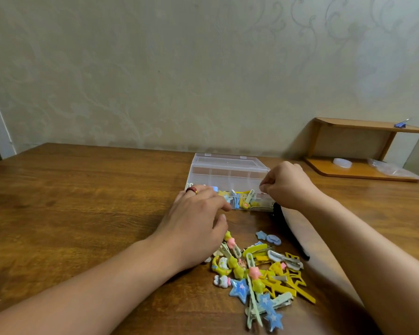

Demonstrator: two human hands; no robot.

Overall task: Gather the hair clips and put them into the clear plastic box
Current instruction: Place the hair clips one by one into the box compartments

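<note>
Wooden table [82,201], patterned wall [179,68], left hand [196,221] grip loose, right hand [286,187] pinched, contents unclear

The left hand [194,221] covers the clear plastic box's [228,170] near-left corner; the right hand's [286,187] pinched fingertips perhaps hold something too small to tell.

My table [82,201] is brown wood with dark streaks. The hair clips [259,274] near me are yellow, light blue, pale green and pink, and some are blue stars with white spots. The box [228,168] is clear, with yellow and blue clips inside. My ring [191,190] is red and gold. The far wall [155,68] is pale grey-green with swirly leaf shapes
</note>
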